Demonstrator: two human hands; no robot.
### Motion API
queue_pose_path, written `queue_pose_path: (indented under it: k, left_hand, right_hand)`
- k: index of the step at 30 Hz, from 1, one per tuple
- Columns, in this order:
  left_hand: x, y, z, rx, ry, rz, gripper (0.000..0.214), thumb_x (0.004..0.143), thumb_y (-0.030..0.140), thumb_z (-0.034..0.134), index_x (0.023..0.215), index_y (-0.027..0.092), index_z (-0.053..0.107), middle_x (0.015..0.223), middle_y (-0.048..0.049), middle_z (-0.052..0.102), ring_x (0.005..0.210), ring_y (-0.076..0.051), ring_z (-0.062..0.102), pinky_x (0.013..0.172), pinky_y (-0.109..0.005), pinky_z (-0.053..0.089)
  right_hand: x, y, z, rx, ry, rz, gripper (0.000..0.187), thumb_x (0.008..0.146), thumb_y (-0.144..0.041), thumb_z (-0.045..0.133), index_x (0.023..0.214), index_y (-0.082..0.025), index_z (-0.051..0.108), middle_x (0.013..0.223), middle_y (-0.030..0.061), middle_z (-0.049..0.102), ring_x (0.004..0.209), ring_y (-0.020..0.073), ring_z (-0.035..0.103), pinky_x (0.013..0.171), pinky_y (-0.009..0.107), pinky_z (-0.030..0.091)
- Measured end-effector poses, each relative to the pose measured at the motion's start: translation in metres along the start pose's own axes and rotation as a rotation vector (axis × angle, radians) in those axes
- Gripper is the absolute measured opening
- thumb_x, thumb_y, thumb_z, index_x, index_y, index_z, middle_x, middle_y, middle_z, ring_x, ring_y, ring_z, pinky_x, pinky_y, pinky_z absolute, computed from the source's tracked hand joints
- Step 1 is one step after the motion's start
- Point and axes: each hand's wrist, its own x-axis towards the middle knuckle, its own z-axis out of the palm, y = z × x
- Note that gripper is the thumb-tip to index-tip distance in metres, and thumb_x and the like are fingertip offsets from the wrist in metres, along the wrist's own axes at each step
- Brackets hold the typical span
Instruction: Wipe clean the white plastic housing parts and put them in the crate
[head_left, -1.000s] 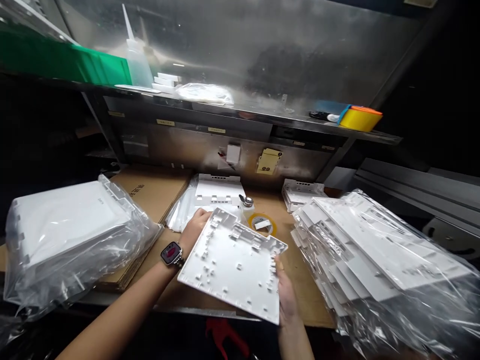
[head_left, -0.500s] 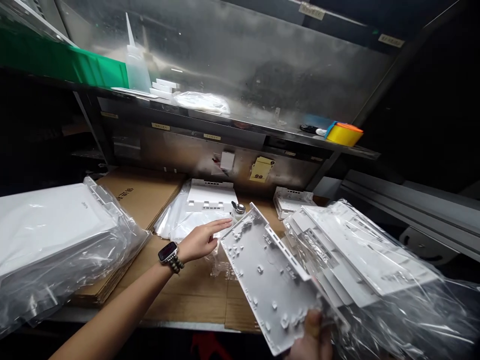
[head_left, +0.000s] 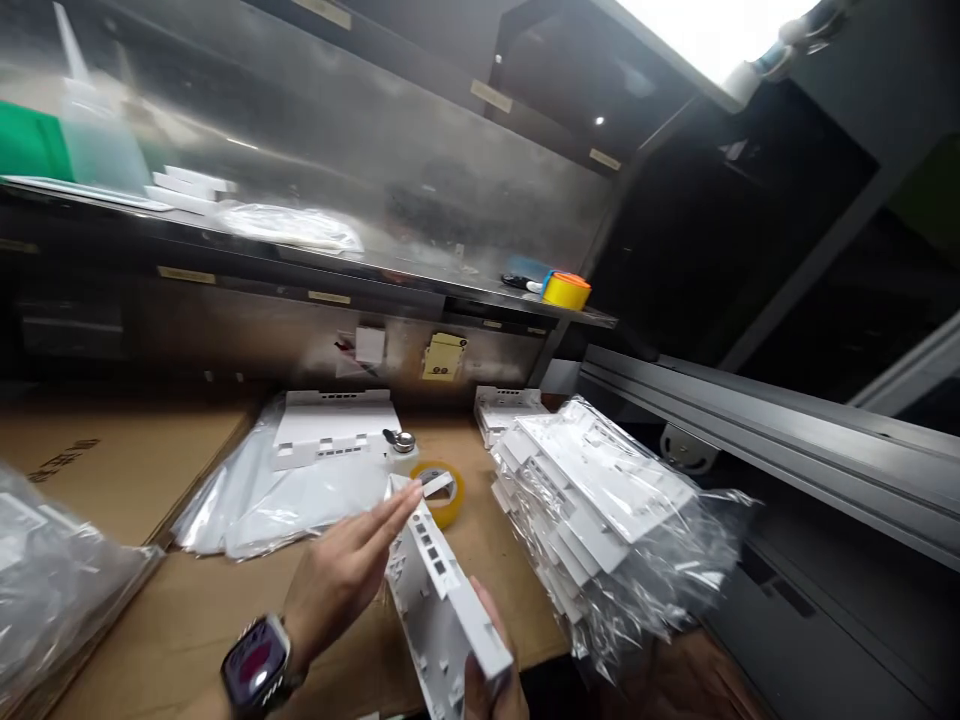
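A white moulded plastic housing [head_left: 435, 600], with slots along its upright edge and small posts inside, is tilted steeply in front of me. My right hand [head_left: 491, 665] grips its near end, fingers behind and thumb on the inner side. At the far corner, the straight, close fingers of my left hand [head_left: 349, 560] press on the housing's edge; the thumb is hidden. A roll of clear yellowish tape [head_left: 450, 508] lies just beyond that corner. Behind it stands a small pot with a metal lid [head_left: 403, 441].
Stacked white housings in clear plastic [head_left: 592, 490] stand to the right. Another white housing [head_left: 337, 415] lies on plastic bags [head_left: 300, 510] at the back. Cardboard [head_left: 112, 450] and a bagged item [head_left: 60, 590] are at left. A metal shelf [head_left: 420, 275] crosses above, holding yellow tape [head_left: 566, 290].
The view has swung right. The housing has been turned more edge-on and moved away from the bagged stack. My left hand has come onto its far corner, and the tape roll now shows.
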Motion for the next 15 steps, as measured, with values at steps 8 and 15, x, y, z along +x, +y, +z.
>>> queue_pose_path:
  k: [8, 15]
  left_hand:
    - [-0.029, 0.025, -0.011, 0.357, -0.173, 0.149, 0.066, 0.089, -0.009, 0.035, 0.126, 0.032, 0.071, 0.167, -0.0006, 0.036, 0.109, -0.023, 0.073, 0.073, -0.030, 0.061]
    - [-0.041, 0.050, 0.002, 0.208, -0.297, -0.021, 0.098, 0.081, -0.007, 0.034, 0.165, 0.022, -0.008, 0.171, -0.0165, 0.019, 0.128, -0.030, 0.065, 0.090, -0.033, 0.062]
  right_hand:
    - [-0.011, -0.029, 0.019, 0.439, 0.485, 0.023, 0.083, 0.076, -0.067, 0.078, 0.137, -0.012, 0.065, 0.108, 0.0144, 0.081, 0.105, 0.0336, 0.077, 0.084, 0.036, 0.063]
    - [-0.022, -0.032, 0.030, 0.461, 0.443, -0.040, 0.074, 0.083, -0.066, 0.072, 0.136, -0.015, 0.067, 0.116, 0.0144, 0.079, 0.112, 0.0325, 0.074, 0.090, 0.038, 0.062]
